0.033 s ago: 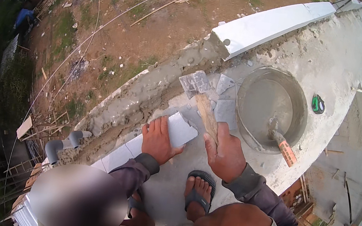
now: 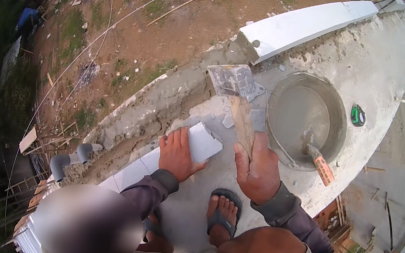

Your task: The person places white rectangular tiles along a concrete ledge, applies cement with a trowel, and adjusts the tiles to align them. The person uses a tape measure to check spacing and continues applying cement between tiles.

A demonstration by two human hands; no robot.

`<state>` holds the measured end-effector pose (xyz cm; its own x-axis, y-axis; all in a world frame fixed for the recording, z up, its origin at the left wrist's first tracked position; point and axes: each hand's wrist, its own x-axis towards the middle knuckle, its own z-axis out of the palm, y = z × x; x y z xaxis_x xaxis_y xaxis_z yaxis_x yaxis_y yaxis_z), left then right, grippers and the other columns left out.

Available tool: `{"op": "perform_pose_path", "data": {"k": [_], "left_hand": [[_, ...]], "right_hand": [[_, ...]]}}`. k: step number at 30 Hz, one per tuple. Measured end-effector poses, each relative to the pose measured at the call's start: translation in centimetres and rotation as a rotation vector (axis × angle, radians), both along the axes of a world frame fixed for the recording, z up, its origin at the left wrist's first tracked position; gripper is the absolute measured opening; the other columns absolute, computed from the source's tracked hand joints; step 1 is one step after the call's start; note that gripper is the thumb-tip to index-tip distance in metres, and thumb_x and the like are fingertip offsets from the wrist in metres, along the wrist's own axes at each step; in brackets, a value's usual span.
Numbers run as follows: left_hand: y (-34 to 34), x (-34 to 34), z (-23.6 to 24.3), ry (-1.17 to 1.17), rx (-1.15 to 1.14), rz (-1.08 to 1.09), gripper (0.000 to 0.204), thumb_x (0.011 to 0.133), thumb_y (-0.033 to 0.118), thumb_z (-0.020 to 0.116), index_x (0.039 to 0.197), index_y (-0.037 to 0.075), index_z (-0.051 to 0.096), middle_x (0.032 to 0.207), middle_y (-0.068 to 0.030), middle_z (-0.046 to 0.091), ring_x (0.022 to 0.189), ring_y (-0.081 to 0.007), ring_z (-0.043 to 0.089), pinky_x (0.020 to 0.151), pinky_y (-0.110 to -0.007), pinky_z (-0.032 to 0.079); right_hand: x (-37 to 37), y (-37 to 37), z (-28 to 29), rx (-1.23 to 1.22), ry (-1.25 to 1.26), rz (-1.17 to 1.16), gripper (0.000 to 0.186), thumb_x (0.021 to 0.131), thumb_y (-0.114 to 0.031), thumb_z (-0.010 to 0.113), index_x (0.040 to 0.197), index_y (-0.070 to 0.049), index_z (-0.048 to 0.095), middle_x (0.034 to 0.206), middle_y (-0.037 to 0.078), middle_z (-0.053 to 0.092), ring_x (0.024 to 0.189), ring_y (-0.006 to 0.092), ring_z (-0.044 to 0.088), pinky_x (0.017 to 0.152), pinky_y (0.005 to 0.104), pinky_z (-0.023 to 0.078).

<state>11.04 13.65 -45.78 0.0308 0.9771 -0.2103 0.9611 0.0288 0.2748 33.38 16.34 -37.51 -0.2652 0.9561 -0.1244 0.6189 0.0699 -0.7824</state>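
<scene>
My left hand (image 2: pixel 177 153) grips a white lightweight block (image 2: pixel 203 141) from above, fingers across its top and thumb along the near side. The block's right end is broken and jagged. My right hand (image 2: pixel 259 173) is closed round the wooden handle of a hammer (image 2: pixel 241 119). Its broad grey head, smeared with mortar, is raised beyond the block's broken end, not touching it. Grey broken pieces (image 2: pixel 257 119) lie partly hidden behind the hammer. Right of them stands a round bucket (image 2: pixel 272 113) of wet mortar, with an orange-handled trowel (image 2: pixel 324 169) leaning in it.
Wet mortar (image 2: pixel 150 105) runs along the ledge, up to a row of long white blocks (image 2: pixel 302 30). A green and black tape measure (image 2: pixel 357 116) lies right of the bucket. Grey pipes (image 2: pixel 67 161) stick out at left. Beyond the ledge is lower dirt ground (image 2: pixel 137 36).
The hammer head has moved slightly right and looks larger, tilted up nearer to me. My right hand has shifted a little with it; my left hand and the block stay put.
</scene>
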Motion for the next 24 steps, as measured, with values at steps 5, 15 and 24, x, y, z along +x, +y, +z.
{"op": "perform_pose_path", "data": {"k": [5,15,24], "left_hand": [[0.5,0.0,-0.5,-0.023,0.065,0.025,0.108,0.064,0.053,0.086,0.143,-0.004,0.038,0.131,-0.0183,0.050,0.126,-0.0346,0.047,0.110,-0.050,0.030],[0.3,0.1,-0.7,0.042,0.130,-0.027,0.107,0.065,0.056,0.085,0.141,-0.005,0.040,0.128,-0.0168,0.051,0.121,-0.0334,0.049,0.107,-0.049,0.032],[0.9,0.3,0.0,0.045,-0.040,0.024,0.105,0.065,0.047,0.086,0.143,-0.003,0.036,0.132,-0.0193,0.048,0.125,-0.0352,0.046,0.110,-0.049,0.030]], "right_hand": [[-0.7,0.0,-2.0,-0.118,0.017,0.018,0.033,0.097,-0.017,0.063,0.114,0.005,0.046,0.077,0.029,0.063,0.069,0.0500,0.063,0.061,0.0558,0.047],[2.2,-2.0,-0.4,-0.023,0.167,-0.079,0.030,0.100,-0.023,0.058,0.109,0.002,0.046,0.072,0.028,0.063,0.068,0.0501,0.063,0.061,0.0568,0.049],[1.8,-3.0,-4.0,-0.244,0.032,0.029,0.031,0.099,-0.023,0.059,0.111,0.000,0.043,0.072,0.026,0.064,0.067,0.0484,0.065,0.060,0.0539,0.051]]}}
